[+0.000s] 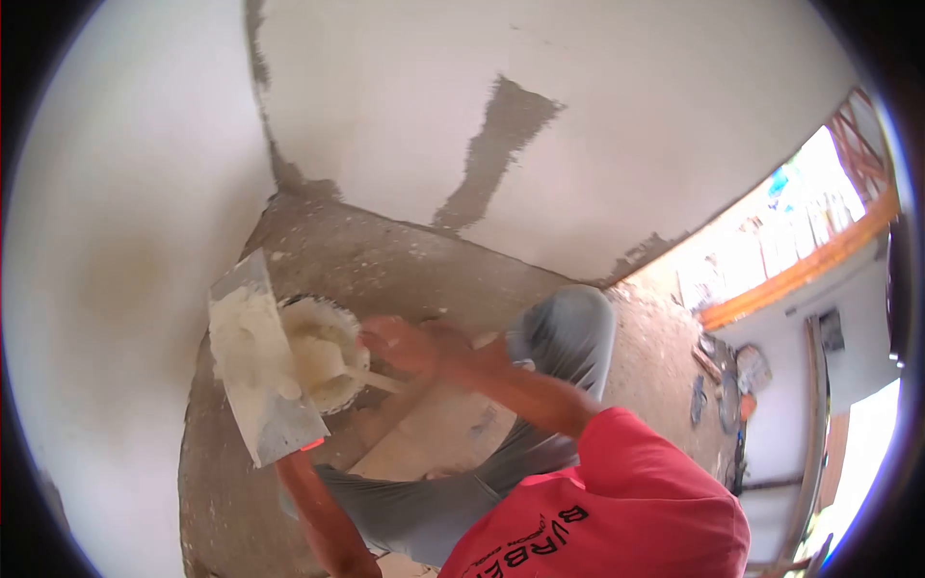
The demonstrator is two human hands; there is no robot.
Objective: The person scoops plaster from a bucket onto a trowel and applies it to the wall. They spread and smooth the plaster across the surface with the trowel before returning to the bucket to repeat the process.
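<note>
White paste [252,332] lies thick on the middle of a long metal blade [304,433], which is slanted just beside the bucket [332,305] and overlaps its left edge in the view. The left hand [292,467] holds this blade from below, at its lower end, near a small orange part [313,444]; its fingers are hidden, so I cannot tell how they are closed. More paste is inside the bucket, and a pale stick [378,379] leans out over its rim. The right hand [393,342] is at the right side of this rim, blurred; I cannot tell whether it holds something. Between the grey trousers [568,332] is a brown sheet [443,429] on the dusty floor [371,255]. Farther out, a white wall [665,106] carries a rough grey patch [496,144], and at right there is a bright opening [761,226] with an orange sill [800,267].
</note>
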